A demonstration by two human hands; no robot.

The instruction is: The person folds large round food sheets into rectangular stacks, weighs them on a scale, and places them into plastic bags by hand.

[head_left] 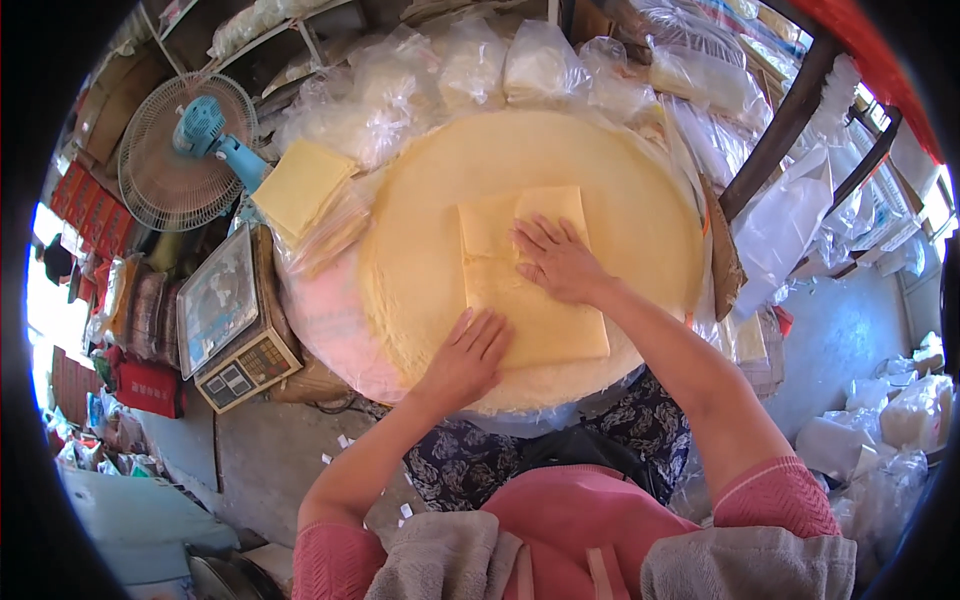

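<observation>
A thin, pale yellow sheet, folded into a rough rectangle (555,335), lies on a wide round layer of the same yellow sheet material (640,190). My right hand (568,268) rests palm down on the upper part of the folded piece, fingers spread. At its lower left edge, my left hand (472,358) lies flat with fingers stretched out. Neither hand grips anything. A short flap stands out at the top of the folded piece. To the left of the round layer, folded yellow squares (303,190) sit piled on clear plastic bags (335,240).
A digital scale (215,310) stands left of the round table, with a blue fan (205,130) behind it. Filled clear plastic bags (540,65) line the far rim. A dark slanted post (785,130) rises at the right. More bags (885,430) lie at lower right.
</observation>
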